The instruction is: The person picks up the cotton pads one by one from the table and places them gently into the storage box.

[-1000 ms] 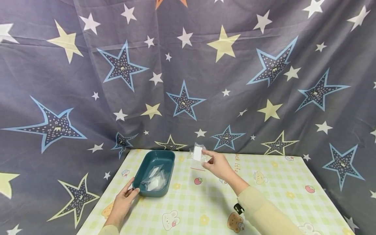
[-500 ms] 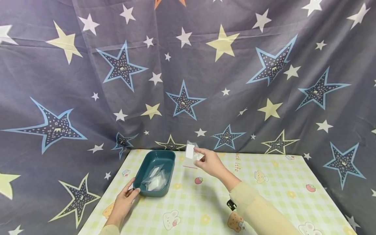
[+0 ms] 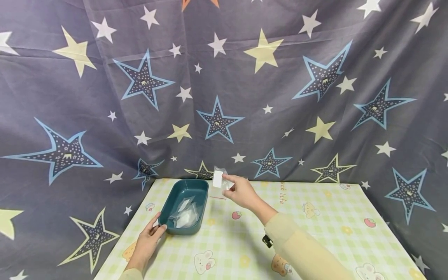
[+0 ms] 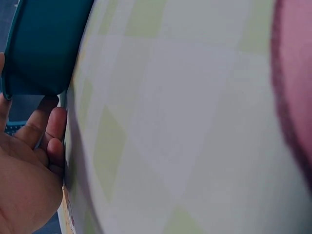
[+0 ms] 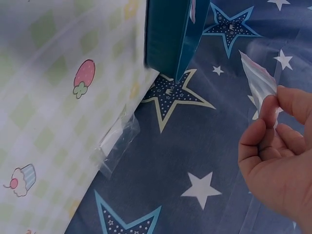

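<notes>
My right hand pinches a small clear zip bag with a white label between thumb and fingertips. A thin red line shows at the bag's lower end. It hangs above the table's back edge, just right of a teal plastic bin. Inside the bin, near its front, lie several clear bags with white contents. My left hand holds the bin's near left corner, thumb at the rim and fingers along the outside. In the left wrist view, some of those fingers curl beside the bin's wall.
Another clear bag with a white part lies at the table's back edge in the right wrist view. A green checked cloth with printed figures covers the table. Directly behind hangs a dark star-patterned curtain.
My right hand has moved left with the zip bag, from the back middle of the table to close beside the bin. The left hand and bin have stayed in place.
</notes>
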`<act>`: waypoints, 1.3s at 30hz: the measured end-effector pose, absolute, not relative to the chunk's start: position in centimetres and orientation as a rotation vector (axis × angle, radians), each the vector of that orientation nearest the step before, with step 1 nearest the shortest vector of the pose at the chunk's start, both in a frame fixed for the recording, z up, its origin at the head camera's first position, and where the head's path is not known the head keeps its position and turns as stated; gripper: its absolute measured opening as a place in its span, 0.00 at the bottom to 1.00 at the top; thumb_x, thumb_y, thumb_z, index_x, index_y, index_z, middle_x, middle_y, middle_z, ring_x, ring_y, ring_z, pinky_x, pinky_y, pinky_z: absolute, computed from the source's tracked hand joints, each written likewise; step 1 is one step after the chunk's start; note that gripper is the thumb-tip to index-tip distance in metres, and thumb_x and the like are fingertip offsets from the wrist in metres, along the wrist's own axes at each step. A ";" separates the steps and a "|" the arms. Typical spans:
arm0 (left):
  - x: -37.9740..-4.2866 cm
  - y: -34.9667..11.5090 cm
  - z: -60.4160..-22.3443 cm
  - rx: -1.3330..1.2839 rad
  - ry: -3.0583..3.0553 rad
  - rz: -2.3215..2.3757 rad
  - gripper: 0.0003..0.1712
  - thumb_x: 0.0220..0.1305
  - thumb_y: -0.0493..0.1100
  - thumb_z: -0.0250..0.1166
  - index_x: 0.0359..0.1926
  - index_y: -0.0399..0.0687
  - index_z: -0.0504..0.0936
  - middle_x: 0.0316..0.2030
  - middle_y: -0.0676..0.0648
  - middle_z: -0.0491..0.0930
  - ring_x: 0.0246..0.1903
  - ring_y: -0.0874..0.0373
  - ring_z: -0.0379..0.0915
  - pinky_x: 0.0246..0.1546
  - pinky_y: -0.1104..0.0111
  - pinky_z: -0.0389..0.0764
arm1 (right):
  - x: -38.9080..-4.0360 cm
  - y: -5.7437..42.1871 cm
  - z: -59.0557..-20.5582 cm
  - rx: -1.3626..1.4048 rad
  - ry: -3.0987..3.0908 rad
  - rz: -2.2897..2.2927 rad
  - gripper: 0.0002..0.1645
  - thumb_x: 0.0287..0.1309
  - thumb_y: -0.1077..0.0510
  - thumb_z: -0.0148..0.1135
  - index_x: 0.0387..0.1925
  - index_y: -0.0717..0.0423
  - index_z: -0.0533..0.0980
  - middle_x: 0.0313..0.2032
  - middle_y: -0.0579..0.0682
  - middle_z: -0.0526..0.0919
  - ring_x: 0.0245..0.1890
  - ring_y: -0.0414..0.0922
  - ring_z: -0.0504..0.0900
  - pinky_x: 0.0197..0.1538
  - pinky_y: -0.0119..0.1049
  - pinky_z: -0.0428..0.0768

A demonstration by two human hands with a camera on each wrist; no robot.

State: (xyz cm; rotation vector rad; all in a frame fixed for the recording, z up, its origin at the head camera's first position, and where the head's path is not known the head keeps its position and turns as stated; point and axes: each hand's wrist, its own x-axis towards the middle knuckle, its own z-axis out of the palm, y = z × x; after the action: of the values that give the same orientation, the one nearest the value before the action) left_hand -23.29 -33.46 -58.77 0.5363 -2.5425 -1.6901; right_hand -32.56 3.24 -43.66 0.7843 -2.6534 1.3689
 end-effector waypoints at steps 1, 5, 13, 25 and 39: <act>-23.3 -33.5 -58.8 0.539 -2.544 -1.690 0.44 0.77 0.60 0.64 0.86 0.68 0.56 0.77 0.32 0.69 0.77 0.43 0.66 0.65 0.65 0.79 | -32.6 3.1 -43.7 0.793 -2.657 1.364 0.37 0.66 0.62 0.72 0.74 0.55 0.75 0.67 0.58 0.83 0.33 0.38 0.86 0.33 0.28 0.82; -23.3 -33.5 -58.9 0.544 -2.543 -1.699 0.44 0.78 0.60 0.64 0.86 0.68 0.55 0.77 0.32 0.68 0.77 0.43 0.67 0.66 0.63 0.78 | -32.6 2.2 -43.7 0.828 -2.665 1.336 0.37 0.66 0.62 0.72 0.75 0.54 0.74 0.70 0.57 0.81 0.34 0.39 0.86 0.34 0.29 0.83; -23.3 -33.3 -58.5 0.570 -2.527 -1.709 0.43 0.78 0.57 0.64 0.86 0.68 0.55 0.76 0.33 0.70 0.73 0.46 0.71 0.58 0.71 0.79 | -33.2 -0.3 -44.0 0.864 -2.660 1.321 0.37 0.65 0.61 0.71 0.75 0.54 0.75 0.70 0.54 0.82 0.36 0.39 0.86 0.36 0.29 0.83; -23.2 -33.9 -58.6 0.542 -2.464 -1.830 0.45 0.77 0.56 0.66 0.86 0.68 0.53 0.84 0.31 0.53 0.83 0.38 0.52 0.81 0.45 0.62 | -32.8 -4.4 -44.9 0.817 -2.648 1.491 0.34 0.69 0.58 0.68 0.75 0.50 0.74 0.69 0.49 0.83 0.34 0.35 0.82 0.32 0.28 0.80; -23.3 -33.5 -58.6 0.545 -2.409 -1.911 0.44 0.78 0.53 0.66 0.86 0.63 0.56 0.82 0.29 0.57 0.84 0.37 0.51 0.82 0.44 0.59 | -31.9 -6.1 -46.5 0.745 -2.616 1.881 0.34 0.75 0.56 0.62 0.79 0.50 0.70 0.67 0.52 0.84 0.41 0.48 0.91 0.37 0.31 0.78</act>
State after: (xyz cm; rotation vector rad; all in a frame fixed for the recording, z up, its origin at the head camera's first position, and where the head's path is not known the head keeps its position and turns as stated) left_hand -23.28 -33.53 -58.58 0.5446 -2.4087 -1.9108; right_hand -31.89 -6.12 -46.54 0.7454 -2.6157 1.8809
